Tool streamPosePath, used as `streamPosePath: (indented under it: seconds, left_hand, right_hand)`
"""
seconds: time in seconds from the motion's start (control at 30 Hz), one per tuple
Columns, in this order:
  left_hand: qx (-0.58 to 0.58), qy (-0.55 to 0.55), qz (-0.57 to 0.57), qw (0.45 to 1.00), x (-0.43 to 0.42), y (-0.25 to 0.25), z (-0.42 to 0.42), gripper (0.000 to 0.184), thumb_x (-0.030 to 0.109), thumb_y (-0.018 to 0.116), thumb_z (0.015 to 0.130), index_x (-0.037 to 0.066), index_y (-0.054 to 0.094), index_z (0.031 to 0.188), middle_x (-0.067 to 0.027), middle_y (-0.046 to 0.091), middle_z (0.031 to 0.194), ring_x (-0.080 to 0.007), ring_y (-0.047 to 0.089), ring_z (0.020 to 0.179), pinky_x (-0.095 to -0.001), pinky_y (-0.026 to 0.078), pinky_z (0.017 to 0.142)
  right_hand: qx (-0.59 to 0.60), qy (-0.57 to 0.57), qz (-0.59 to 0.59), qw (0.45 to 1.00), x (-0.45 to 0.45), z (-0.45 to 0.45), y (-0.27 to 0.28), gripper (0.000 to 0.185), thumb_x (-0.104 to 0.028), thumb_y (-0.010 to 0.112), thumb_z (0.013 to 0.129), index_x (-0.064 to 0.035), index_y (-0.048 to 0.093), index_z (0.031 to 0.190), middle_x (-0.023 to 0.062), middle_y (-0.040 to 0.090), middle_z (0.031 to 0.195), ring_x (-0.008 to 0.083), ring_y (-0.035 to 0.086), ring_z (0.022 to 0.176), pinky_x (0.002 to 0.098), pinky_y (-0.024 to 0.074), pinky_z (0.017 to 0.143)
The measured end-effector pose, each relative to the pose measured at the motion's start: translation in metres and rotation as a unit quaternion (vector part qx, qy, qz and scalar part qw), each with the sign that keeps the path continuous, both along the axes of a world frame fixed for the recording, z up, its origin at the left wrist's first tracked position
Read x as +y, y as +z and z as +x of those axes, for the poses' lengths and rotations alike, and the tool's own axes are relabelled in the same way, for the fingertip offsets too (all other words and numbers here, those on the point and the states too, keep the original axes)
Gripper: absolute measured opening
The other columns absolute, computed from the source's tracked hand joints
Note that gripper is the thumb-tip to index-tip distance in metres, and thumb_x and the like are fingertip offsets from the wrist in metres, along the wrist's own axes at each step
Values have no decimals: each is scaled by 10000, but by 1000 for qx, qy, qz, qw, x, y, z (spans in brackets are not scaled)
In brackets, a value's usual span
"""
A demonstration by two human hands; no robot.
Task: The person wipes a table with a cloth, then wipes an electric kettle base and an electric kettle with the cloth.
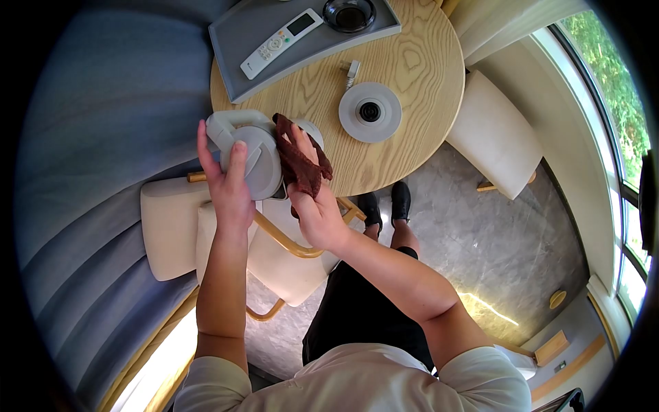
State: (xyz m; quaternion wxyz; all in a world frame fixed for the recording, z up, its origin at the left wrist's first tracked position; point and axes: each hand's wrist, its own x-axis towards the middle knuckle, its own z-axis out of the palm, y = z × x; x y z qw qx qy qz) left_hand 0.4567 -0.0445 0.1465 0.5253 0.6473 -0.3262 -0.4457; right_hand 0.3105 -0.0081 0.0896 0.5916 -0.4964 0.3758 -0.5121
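My left hand (232, 189) grips a grey electric kettle (262, 168) by its handle side, the thumb lying over the lid edge. The kettle is held at the near left edge of the round table, its lid toward me. In my right hand (317, 216) is a dark brown cloth (299, 165), pressed around the kettle's right side. The cloth and fingers hide part of the kettle body. To the right, a round kettle base (351, 122) with a black centre connector sits on the table, its white plug (353, 69) lying behind it.
On the wooden table (425, 75) is a grey tray (233, 48) holding a white remote control (281, 43) and a dark glass ashtray (349, 14). Cream chairs (504, 134) stand around it. A blue-grey curtain (110, 137) hangs at left; a window (611, 89) is at right.
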Motion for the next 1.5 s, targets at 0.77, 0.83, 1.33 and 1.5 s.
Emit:
streamPosePath:
  seconds: [0.77, 0.83, 1.33, 1.5]
  left_hand:
    - [-7, -49, -17, 999, -2, -3, 11, 769, 187, 641, 1081, 224, 194, 1706, -98, 463, 1580, -230, 506, 1385, -402, 442, 1162]
    - [-18, -76, -13, 997, -2, -4, 16, 756, 235, 635, 1087, 222, 202, 1707, -93, 413, 1631, -262, 469, 1445, -429, 422, 1196]
    - [-6, -43, -11, 999, -8, 0, 11, 807, 143, 671, 1059, 200, 189, 1704, -112, 573, 1451, -208, 570, 1300, -377, 470, 1122]
    - [-5, -41, -4, 999, -8, 2, 9, 808, 147, 669, 1059, 194, 185, 1705, -112, 574, 1451, -210, 572, 1297, -376, 471, 1119]
  right_hand:
    - [-49, -23, 54, 997, -25, 2, -81, 595, -73, 470, 1018, 26, 403, 1601, 226, 385, 1679, 394, 283, 1601, 436, 172, 1318]
    - [-56, -20, 71, 996, -25, 3, -81, 597, -79, 468, 1026, 22, 395, 1609, 225, 369, 1690, 386, 274, 1607, 433, 175, 1318]
    - [-12, -5, 35, 999, -19, 2, -29, 608, -81, 445, 1050, 31, 342, 1640, 164, 326, 1731, 287, 233, 1626, 366, 143, 1306]
    - [0, -3, -12, 1000, -17, 1, -2, 654, -63, 461, 1003, 33, 337, 1639, 196, 261, 1755, 346, 158, 1652, 417, 111, 1313]
